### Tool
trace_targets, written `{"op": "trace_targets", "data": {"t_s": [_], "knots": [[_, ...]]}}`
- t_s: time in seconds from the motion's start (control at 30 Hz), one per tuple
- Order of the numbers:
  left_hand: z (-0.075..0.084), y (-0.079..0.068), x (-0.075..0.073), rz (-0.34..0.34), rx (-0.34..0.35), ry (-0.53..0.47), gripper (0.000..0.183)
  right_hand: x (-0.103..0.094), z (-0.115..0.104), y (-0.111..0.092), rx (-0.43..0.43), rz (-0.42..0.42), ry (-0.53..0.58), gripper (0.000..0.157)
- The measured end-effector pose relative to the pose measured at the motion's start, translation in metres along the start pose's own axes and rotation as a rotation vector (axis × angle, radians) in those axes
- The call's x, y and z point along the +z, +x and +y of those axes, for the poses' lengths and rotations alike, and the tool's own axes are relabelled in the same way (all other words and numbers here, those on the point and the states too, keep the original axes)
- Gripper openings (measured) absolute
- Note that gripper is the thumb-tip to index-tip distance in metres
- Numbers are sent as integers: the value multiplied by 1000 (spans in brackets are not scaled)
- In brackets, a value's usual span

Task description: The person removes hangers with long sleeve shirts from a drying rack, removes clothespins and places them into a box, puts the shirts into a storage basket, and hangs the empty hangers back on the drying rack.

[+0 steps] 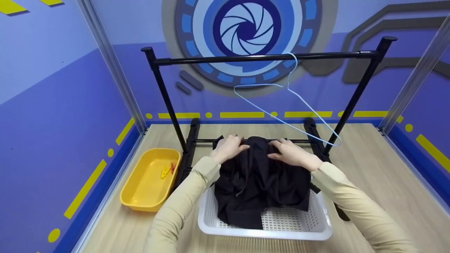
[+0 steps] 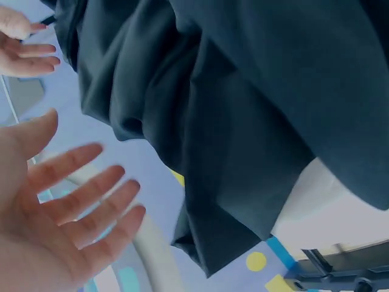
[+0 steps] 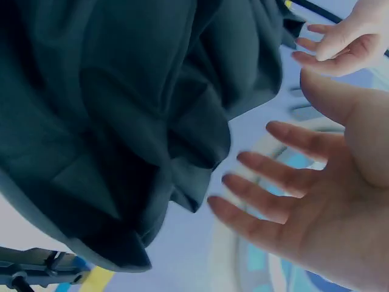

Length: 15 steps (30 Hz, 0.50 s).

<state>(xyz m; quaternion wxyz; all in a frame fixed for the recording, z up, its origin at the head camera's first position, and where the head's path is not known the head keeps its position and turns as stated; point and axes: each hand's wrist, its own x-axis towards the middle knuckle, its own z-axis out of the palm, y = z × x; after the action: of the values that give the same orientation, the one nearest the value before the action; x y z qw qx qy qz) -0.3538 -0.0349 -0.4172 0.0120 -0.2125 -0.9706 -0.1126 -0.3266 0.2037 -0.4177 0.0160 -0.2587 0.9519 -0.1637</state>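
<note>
A crumpled black garment lies bunched over the white basket, its lower folds hanging inside. My left hand is at the garment's far left edge. In the left wrist view the same hand shows spread, nearly straight fingers, with a gap between them and the black cloth. Over the far right part of the garment is my right hand. Its fingers are extended and apart in the right wrist view, beside the cloth's folds. Neither hand grips anything.
Behind the basket stands a black clothes rack, with a light blue wire hanger hooked on its top bar. To the left, a yellow tub holds a yellow clip and a red clip. Painted walls enclose the table.
</note>
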Motion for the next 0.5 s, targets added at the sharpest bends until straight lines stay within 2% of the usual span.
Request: {"op": "trace_targets", "data": {"t_s": [0.13, 0.3, 0.4, 0.5], "knots": [[-1, 8, 4, -79, -128, -43, 65, 3, 9, 15, 84, -26, 37, 54], [-1, 18, 10, -194, -262, -100, 71, 8, 17, 32, 199, -34, 91, 60], [0, 23, 13, -215, -298, -125, 71, 10, 20, 40, 209, -51, 103, 63], [-2, 27, 16, -215, -299, -145, 70, 10, 23, 46, 207, -75, 109, 65]]}}
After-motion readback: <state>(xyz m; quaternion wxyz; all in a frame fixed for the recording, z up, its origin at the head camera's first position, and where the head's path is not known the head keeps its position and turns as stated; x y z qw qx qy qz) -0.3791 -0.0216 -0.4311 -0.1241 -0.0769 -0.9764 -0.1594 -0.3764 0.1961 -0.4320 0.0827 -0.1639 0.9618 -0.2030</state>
